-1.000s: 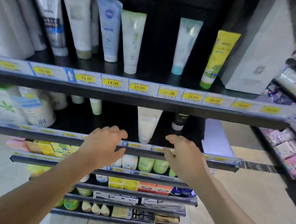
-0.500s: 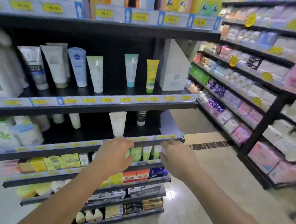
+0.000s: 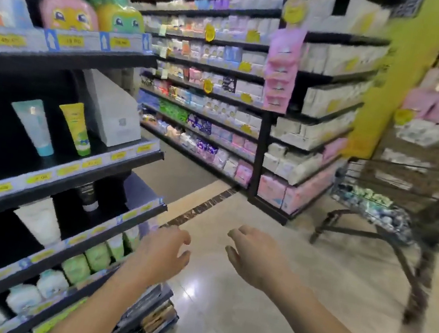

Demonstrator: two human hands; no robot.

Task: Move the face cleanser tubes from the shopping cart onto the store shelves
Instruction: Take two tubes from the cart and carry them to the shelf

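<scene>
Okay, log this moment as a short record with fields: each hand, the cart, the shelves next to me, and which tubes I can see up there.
left hand: holds nothing, fingers loosely curled, raised near the shelf end
right hand: holds nothing, fingers loosely curled, over the floor, apart from the cart
shopping cart: to the right, ahead of the hands; contents too blurred to name
shelves: on the left, partly stocked
tubes in view: teal tube and yellow tube, caps down, side by side, left of a white box
</scene>
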